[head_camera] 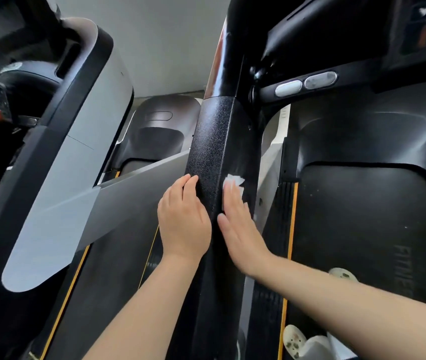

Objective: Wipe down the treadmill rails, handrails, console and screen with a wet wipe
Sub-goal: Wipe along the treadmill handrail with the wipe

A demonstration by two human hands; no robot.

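the person is standing on a treadmill, with both bare hands laid against its black textured upright post [215, 162], which is running up the middle of the view. the right hand [238, 229] is lying flat on the right face of the post, fingers straight and together, pressing a crumpled white wet wipe [234, 181] against the surface; the wipe is sticking out past the fingertips and along the edge of the palm. the left hand [183, 222] is resting on the left edge of the same post, just beside the right hand, its fingers bending lightly over the corner of the post; i cannot tell whether it is truly gripping or only steadying itself there.

above the hands, the post is meeting a glossy black handrail [308, 83] that is carrying two pale oval sensor pads [306, 83]. the underside of the console [420, 32] is showing dark at the top right. the black running belt [362, 229] is lying to the right of the post, edged by orange stripes, and the toes of two light, speckled shoes [294, 340] are standing on it near the bottom of the view.

to the left, a neighbouring machine with a grey and black upright [76, 152] is leaning across the view, well apart from the hands.
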